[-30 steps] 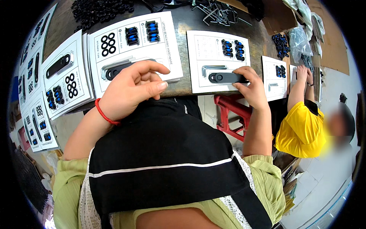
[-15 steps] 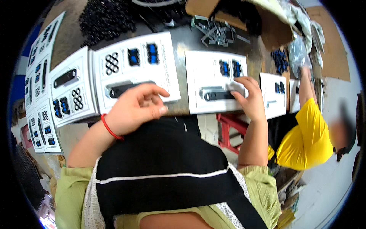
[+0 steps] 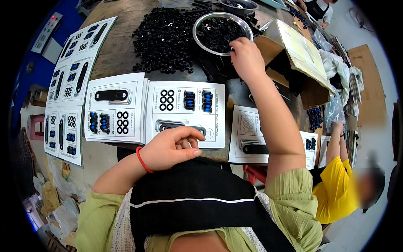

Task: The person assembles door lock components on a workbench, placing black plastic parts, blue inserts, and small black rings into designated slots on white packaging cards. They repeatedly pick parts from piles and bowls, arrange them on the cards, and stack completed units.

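Observation:
My right hand [image 3: 246, 56] reaches over the near right rim of a round metal bowl [image 3: 195, 38], its bent fingertips at the black washers [image 3: 216, 30] inside. Whatever those fingers pinch is hidden. My left hand [image 3: 174, 147] hangs over the lower edge of a white printed card [image 3: 174, 116]; its fingers are loosely curled, the thumb stands apart, and nothing shows between them. Black rings, blue-and-black bolts and a black flat bar lie on that card. Under my right forearm is another card [image 3: 239, 143], with pale printed rings and a black bar [image 3: 254, 149].
A pile of small black parts [image 3: 161, 40] lies left of the bowl. Filled cards [image 3: 136, 101] stand at the left, with longer sheets [image 3: 95, 54] beyond. An opened cardboard box [image 3: 308, 63] is right of my arm. A person in a yellow shirt [image 3: 336, 197] works at the right.
My right hand has left the card at the right and moved forward to the bowl of washers. The view has shifted, showing more of the table's far side. My left hand stays over its card.

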{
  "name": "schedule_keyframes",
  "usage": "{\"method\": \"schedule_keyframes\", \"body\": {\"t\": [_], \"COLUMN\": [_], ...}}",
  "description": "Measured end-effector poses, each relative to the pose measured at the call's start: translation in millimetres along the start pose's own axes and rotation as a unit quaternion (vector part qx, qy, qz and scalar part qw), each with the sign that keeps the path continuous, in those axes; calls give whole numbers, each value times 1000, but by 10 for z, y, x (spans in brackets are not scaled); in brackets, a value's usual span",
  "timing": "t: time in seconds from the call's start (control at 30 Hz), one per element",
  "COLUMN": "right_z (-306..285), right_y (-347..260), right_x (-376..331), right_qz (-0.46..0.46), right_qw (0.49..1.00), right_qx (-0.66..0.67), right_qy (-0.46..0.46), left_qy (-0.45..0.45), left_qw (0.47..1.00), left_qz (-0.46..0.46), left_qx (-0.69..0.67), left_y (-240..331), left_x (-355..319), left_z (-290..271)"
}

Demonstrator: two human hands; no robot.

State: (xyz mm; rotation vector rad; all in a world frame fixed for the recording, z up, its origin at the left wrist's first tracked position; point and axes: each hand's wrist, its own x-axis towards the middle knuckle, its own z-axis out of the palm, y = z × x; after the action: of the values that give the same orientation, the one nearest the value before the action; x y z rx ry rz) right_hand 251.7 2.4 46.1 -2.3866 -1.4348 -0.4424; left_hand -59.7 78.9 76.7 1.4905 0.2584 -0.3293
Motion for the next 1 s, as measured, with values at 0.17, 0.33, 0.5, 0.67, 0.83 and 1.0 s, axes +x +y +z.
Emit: {"method": "schedule_keyframes", "body": {"t": [0.17,0.33,0.5,0.67,0.83,1.0], "right_z": [164,134,262,274,351,393], "right_y": [-176,-154,1,30,171,204], "right_x": [598,713,670,602,520,359], "right_qz": [90,121,104,122,109,157], "right_qw": [954,949,964,979,985,942], "right_qx": [-171,-128,-122,-18,117,296], "right_qy": [-229,-262,-211,-160,-62,-21], "left_qy": [40,57,42,52,57,57], "left_qw": [999,998,998,997,997,997], "left_qz": [0,5,10,18,19,12], "left_qx": [-14,-38,-50,-54,-43,-41], "left_y": [-12,-88,-101,-152,-154,-123], "left_x": [-134,-167,-138,-117,-92,-57], "left_z": [-111,-199,-248,-246,-249,-225]}}
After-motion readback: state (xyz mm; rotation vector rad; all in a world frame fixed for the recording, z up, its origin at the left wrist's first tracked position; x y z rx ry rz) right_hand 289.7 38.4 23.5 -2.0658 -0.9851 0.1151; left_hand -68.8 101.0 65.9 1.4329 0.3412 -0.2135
